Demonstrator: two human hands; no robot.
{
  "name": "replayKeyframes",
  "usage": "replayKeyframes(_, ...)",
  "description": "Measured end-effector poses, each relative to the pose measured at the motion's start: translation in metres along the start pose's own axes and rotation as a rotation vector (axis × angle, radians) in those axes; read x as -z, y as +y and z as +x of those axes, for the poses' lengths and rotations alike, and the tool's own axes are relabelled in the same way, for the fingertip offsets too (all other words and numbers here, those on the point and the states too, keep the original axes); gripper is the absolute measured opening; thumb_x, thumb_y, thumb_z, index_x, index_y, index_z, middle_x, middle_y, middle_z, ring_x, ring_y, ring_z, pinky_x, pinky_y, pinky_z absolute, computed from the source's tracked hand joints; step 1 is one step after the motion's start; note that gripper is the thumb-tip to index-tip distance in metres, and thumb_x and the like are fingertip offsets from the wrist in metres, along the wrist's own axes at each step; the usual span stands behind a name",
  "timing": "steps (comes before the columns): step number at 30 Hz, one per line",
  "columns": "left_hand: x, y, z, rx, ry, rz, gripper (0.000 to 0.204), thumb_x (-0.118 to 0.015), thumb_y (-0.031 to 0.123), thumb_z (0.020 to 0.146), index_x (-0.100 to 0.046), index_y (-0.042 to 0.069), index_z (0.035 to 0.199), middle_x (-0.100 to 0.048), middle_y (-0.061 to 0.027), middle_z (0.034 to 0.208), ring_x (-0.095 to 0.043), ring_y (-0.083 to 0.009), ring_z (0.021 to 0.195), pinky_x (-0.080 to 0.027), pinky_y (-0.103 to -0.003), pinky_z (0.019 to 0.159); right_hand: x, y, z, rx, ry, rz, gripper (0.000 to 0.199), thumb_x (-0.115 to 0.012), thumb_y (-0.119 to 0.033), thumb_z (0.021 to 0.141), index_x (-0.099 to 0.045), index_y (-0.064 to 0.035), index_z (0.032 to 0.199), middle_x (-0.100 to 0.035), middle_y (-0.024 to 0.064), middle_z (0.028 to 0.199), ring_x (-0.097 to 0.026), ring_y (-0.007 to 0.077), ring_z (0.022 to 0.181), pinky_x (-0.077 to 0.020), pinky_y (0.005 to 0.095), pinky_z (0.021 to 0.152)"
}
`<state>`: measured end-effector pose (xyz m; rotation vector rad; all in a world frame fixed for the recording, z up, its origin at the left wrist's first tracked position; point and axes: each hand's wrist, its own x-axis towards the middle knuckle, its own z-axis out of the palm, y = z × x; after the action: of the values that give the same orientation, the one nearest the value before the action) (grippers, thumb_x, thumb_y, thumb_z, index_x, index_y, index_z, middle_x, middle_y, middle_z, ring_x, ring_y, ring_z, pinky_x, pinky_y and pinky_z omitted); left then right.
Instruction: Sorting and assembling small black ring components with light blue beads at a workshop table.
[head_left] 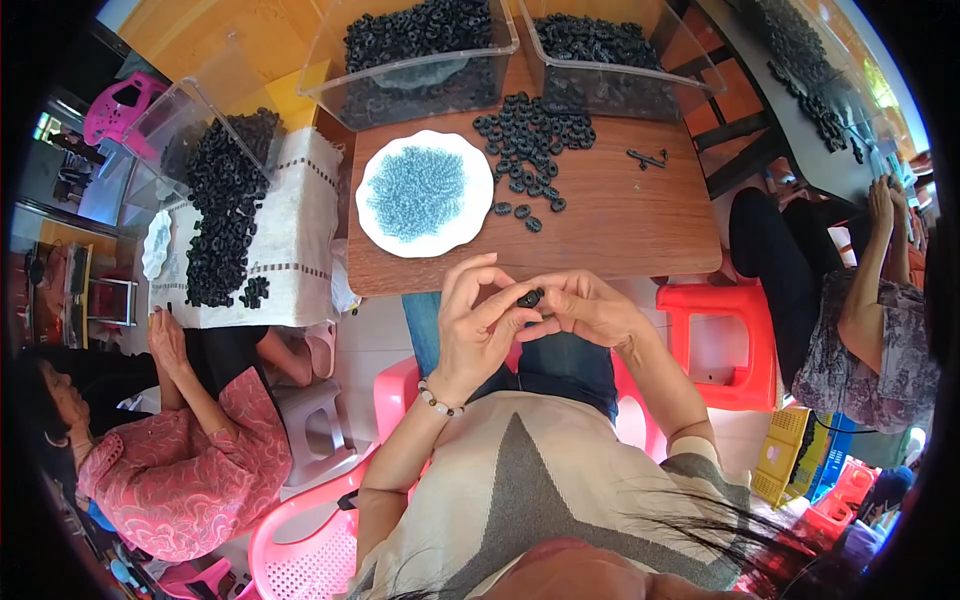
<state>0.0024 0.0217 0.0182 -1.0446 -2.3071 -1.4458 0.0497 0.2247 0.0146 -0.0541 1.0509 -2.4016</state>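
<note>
Across the table (625, 225), a white plate (425, 248) and black rings (528, 130) sat apparently for easy reach, while fingers (500, 306) of left hand (470, 332) and right hand (597, 305) pinched a black piece (531, 298).

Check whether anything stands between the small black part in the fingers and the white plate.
In this view, only the left hand: its raised fingers lie across the line from the small black part to the white plate. Nothing else visible stands between them.
</note>
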Motion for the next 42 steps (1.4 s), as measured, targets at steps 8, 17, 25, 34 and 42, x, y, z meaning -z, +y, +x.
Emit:
replayKeyframes(8,-0.012,-0.004,0.01,0.02,0.06,0.068,0.035,-0.089,0.018,0.072,-0.08,0.008,0.104,-0.064,-0.007,0.105,-0.062,-0.0298,0.107,-0.052,-0.041,0.088,0.01,-0.014,0.005,0.175,0.295,-0.531,0.027,-0.076,-0.023,0.098,-0.066,-0.0014,0.109,-0.07,0.0021,0.1,-0.066,0.008,0.087,-0.0545,0.0252,0.076)
replayKeyframes(17,-0.018,-0.006,0.005,0.231,0.058,-0.144,0.024,-0.078,0.018,0.092,-0.079,0.003,0.111,-0.068,-0.0104,0.099,-0.065,-0.0211,0.088,-0.051,-0.031,0.078,0.023,-0.157,0.036,0.842,0.775,-1.192,0.022,-0.075,-0.015,0.094,-0.072,-0.0006,0.111,-0.072,0.003,0.091,-0.064,0.0092,0.082,-0.0531,0.0277,0.075)
replayKeyframes(25,-0.02,-0.017,-0.006,0.312,0.019,-0.188,0.016,-0.074,0.012,0.096,-0.079,0.001,0.106,-0.07,-0.0102,0.093,-0.066,-0.02,0.082,-0.052,-0.03,0.074,0.032,-0.201,0.048,0.96,0.876,-1.371,0.017,-0.07,-0.016,0.097,-0.076,-0.0026,0.104,-0.074,0.0044,0.084,-0.064,0.0112,0.075,-0.0524,0.0282,0.071)
replayKeyframes(34,-0.024,-0.02,-0.013,0.329,-0.042,-0.208,0.014,-0.073,0.008,0.095,-0.08,0.0,0.103,-0.071,-0.0101,0.091,-0.067,-0.0189,0.081,-0.052,-0.029,0.072,0.079,-0.096,0.111,0.516,0.75,-1.758,0.028,-0.079,-0.016,0.086,-0.074,0.0002,0.109,-0.071,0.0171,0.1,-0.063,0.0373,0.103,-0.0513,0.0461,0.092)
replayKeyframes(42,-0.016,-0.033,-0.017,0.381,-0.006,-0.256,0.014,-0.071,0.007,0.096,-0.08,0.0,0.104,-0.071,-0.008,0.093,-0.064,-0.0141,0.079,-0.05,-0.027,0.071,0.083,-0.086,0.118,0.493,0.746,-1.75,0.012,-0.074,-0.009,0.087,-0.074,-0.0036,0.098,-0.069,0.0202,0.102,-0.058,0.0415,0.107,-0.0509,0.0477,0.091)
